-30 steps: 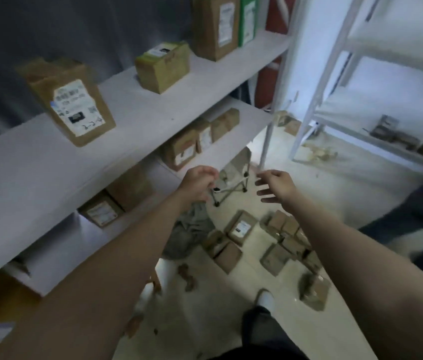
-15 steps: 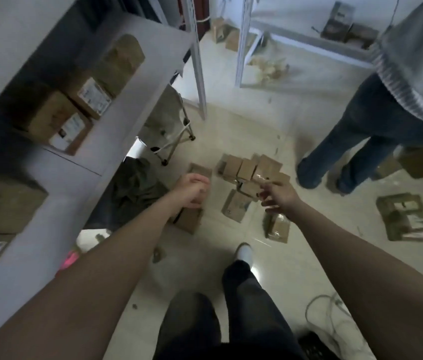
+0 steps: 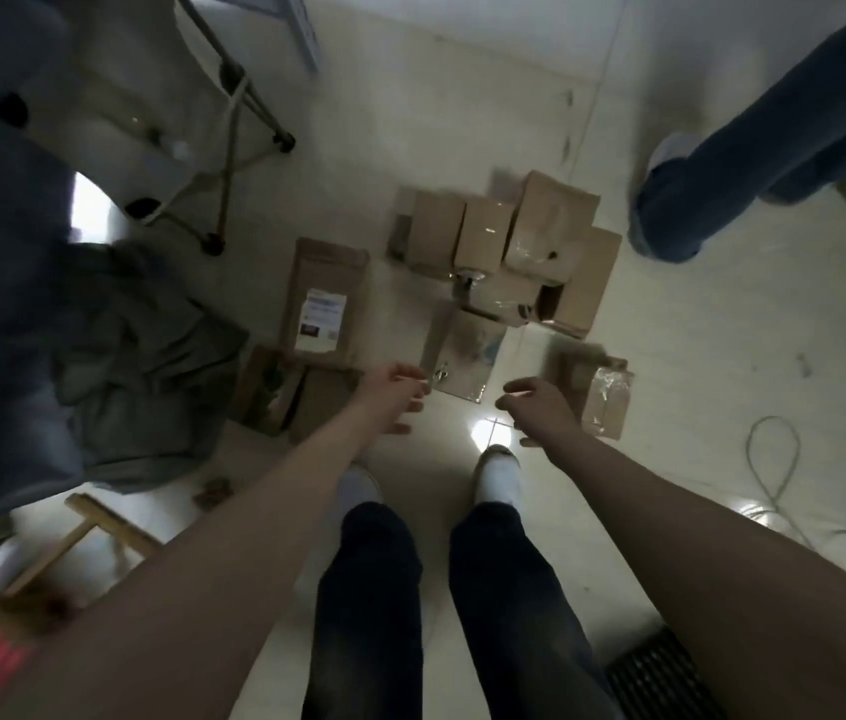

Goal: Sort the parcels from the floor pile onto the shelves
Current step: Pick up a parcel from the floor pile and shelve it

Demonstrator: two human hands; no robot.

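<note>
While parcels point(image 3: 551, 226) litter the pale tiled floor point(image 3: 410, 122), left hand point(image 3: 395, 394) and right hand point(image 3: 535, 407) hover loose, empty.

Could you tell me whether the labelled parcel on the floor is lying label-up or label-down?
Label-up: the labelled parcel lies flat, its white label facing the camera.

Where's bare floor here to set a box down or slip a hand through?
Widest bare tile: beyond the box cluster, between the stool legs and the other person's legs. More right of the taped parcel, toward the cable. Crowded: the cluster; only a narrow strip separates it from the labelled parcel.
</note>
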